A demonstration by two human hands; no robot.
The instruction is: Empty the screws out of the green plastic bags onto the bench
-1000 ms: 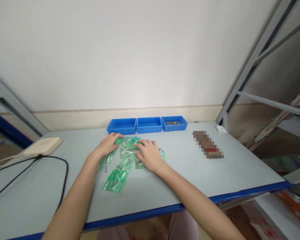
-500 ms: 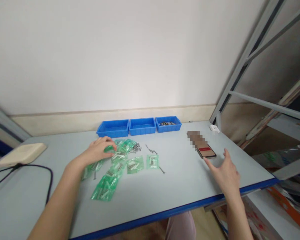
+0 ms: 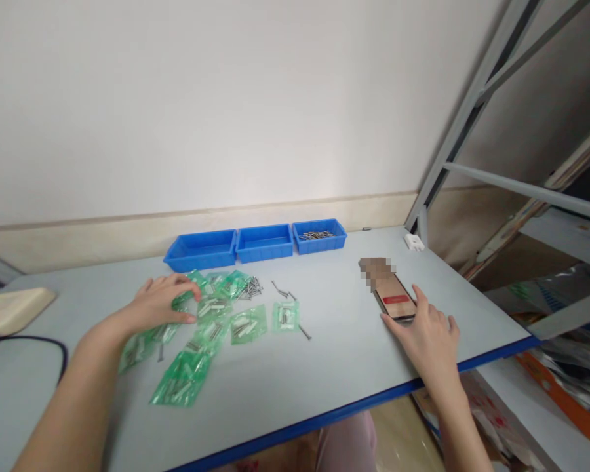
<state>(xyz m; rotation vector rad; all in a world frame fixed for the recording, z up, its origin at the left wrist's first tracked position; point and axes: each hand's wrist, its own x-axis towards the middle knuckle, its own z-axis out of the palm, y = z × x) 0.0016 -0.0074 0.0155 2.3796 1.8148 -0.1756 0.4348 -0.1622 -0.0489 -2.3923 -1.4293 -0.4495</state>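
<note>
right hand (image 3: 431, 337) now at phone (image 3: 392, 292), fingers spread | left hand (image 3: 157, 301) still half-open over green bags (image 3: 183, 377)

no text, label, brand or number can be read. on the black-framed, rectangular phone (image 3: 398, 296), lying toward the right edge of the pale grey tabletop (image 3: 324, 367), a red bar (image 3: 396, 299) bears marks too small to make out, and blocky pixels hide the screen's far part. red print on the pale plastic packaging (image 3: 486, 401) below the tabletop's right edge is too blurred to read.

Workbench (image 3: 344, 367) area (blue bins (image 3: 264, 243), screws (image 3: 251, 287))
</note>
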